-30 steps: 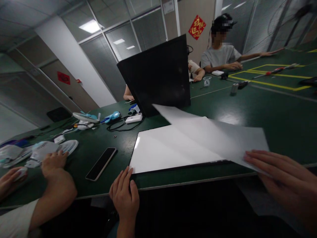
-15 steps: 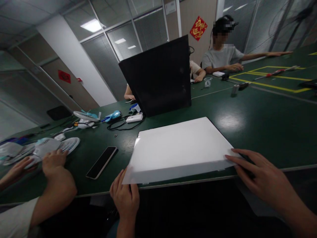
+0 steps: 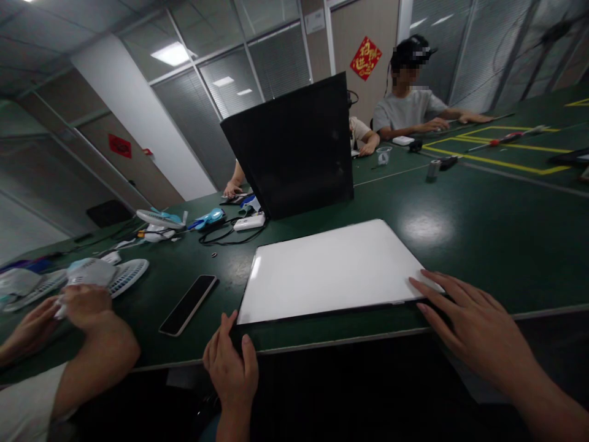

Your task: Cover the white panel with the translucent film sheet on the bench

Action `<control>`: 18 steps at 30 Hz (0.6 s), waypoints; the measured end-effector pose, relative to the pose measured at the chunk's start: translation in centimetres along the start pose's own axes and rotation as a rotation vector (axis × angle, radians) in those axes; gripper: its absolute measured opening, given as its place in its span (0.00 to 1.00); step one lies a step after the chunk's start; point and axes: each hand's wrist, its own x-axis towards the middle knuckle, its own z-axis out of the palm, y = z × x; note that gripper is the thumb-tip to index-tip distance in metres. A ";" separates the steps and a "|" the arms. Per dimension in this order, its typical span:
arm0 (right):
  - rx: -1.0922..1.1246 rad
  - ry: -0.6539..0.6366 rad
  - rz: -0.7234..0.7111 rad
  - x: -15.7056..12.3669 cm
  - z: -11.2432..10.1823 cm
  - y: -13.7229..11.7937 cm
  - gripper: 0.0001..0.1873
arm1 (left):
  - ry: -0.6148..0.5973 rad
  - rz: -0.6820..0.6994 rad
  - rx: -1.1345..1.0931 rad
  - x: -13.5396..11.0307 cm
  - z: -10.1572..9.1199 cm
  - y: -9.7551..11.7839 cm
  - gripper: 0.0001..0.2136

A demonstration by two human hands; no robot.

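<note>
A white sheet [image 3: 331, 270] lies flat on a thin dark-edged board on the green table [image 3: 506, 233], square to the front edge. My left hand [image 3: 232, 365] rests at the table's front edge by the sheet's near left corner, fingers loosely together, holding nothing. My right hand [image 3: 469, 322] is spread flat with its fingertips on the sheet's near right corner. A black phone [image 3: 188, 304] lies left of the sheet.
A black upright panel [image 3: 294, 147] stands behind the sheet. A co-worker's hands [image 3: 78, 307] at the left handle white fan parts [image 3: 124, 273]. Cables, a white box [image 3: 248, 221] and blue items lie beyond. Another person [image 3: 409, 104] sits at the far right by yellow tape lines.
The loose white sheet, first swung out to the right, has been laid down and squared onto the board. My right hand moved left with it to the near right corner.
</note>
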 end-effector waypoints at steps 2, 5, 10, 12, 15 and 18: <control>0.000 -0.008 -0.008 0.0 0.0 0.0 0.27 | -0.002 0.019 -0.004 0.1 -0.2 0.2 0.24; 0.001 -0.016 -0.008 0.0 0.1 0.1 0.28 | -0.011 0.068 0.000 0.1 -0.3 0.1 0.20; 0.000 0.012 0.008 0.0 0.2 -0.1 0.26 | -0.035 0.091 0.007 0.3 -0.4 0.0 0.20; -0.005 0.025 0.016 0.1 0.1 -0.3 0.25 | -0.042 0.101 0.010 0.4 -0.5 0.0 0.20; -0.008 0.030 0.014 0.1 0.1 -0.3 0.25 | -0.064 0.090 0.019 0.4 -0.6 0.0 0.21; -0.016 0.027 0.007 0.1 0.1 -0.3 0.26 | -0.099 0.060 0.040 0.5 -0.7 0.0 0.21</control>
